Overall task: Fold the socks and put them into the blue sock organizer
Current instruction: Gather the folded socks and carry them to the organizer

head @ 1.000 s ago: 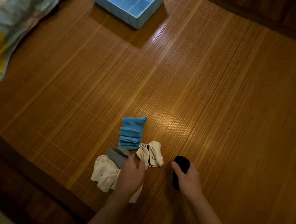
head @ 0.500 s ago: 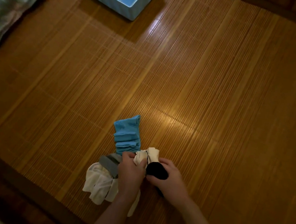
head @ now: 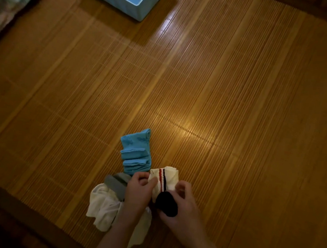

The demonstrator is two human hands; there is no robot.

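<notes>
No legible text, label, brand, number or sign on any surface in view.

A brown bamboo mat (head: 242, 91) covers the whole wide space, and light shines on its thin strips. The blue sock organizer (head: 111, 1) sits on it at the far edge. A bunch of blue socks (head: 135, 153) lies near the front. Just beside them lie white socks (head: 103, 208) with a grey cuff (head: 116, 181). A colourful blanket (head: 6, 2) lies over the far left corner.
</notes>
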